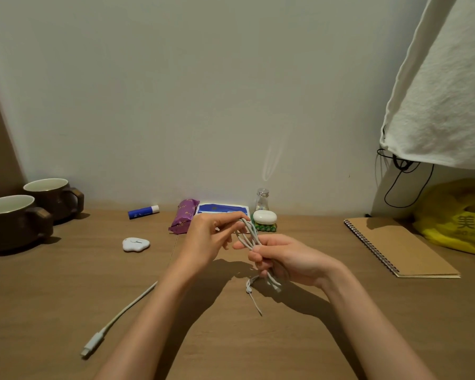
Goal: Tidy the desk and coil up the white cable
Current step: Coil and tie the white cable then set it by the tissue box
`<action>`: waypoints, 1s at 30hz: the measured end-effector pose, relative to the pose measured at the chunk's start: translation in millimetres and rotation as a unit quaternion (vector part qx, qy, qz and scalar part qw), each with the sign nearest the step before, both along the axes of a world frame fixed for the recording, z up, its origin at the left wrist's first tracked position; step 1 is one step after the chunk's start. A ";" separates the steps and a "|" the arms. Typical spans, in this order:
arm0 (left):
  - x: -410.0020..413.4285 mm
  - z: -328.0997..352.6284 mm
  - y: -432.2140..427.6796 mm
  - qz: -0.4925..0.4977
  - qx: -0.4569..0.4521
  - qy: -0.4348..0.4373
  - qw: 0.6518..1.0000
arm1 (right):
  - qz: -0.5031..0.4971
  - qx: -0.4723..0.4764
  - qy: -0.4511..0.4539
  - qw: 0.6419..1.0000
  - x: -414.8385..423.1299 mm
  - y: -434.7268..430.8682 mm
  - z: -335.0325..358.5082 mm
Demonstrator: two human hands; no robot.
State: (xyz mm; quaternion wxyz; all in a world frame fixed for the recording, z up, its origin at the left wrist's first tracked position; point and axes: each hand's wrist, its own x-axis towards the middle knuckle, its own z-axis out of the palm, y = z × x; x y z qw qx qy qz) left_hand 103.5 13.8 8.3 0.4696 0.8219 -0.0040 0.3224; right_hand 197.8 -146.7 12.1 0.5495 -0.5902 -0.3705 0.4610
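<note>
Above the smooth wood-grain worktop [66,297], the right hand [285,259] grips a bundle of thin, rubbery white cable [251,237] loops; the left hand [211,237] pinches the loops' top. The loose plug end [92,345] trails flat at lower left.

My wooden desk [66,297] carries two brown mugs [17,223], a glue stick [143,211], a purple packet [183,219], a notebook [401,246], a yellow bag [458,220] and my cable's loose end [115,319]
</note>
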 end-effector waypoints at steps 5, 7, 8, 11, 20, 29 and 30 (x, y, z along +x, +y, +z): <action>-2.4 5.1 -2.2 -0.016 -0.039 -0.014 0.999 | -0.027 -0.002 0.085 0.996 -3.5 2.2 3.6; -2.4 6.7 -3.4 -0.027 -0.059 -0.014 0.998 | -0.019 0.017 0.104 0.994 -1.9 0.1 2.3; -2.2 6.8 -3.5 -0.030 -0.067 -0.013 0.997 | -0.010 0.027 0.114 0.993 -0.5 -0.3 1.4; 0.0 5.1 -2.8 -0.026 -0.072 -0.002 0.997 | 0.007 0.038 0.129 0.991 3.0 1.0 -1.8; 8.9 -8.2 -1.9 0.116 -0.043 -0.013 0.992 | -0.162 0.160 0.147 0.963 7.1 2.2 7.9; 9.1 -7.2 -24.3 0.094 0.076 -0.010 0.993 | -0.335 0.173 0.047 0.925 11.0 4.3 3.8; 9.5 -8.2 -26.5 0.086 0.094 -0.010 0.992 | -0.344 0.161 0.017 0.925 10.3 4.4 2.7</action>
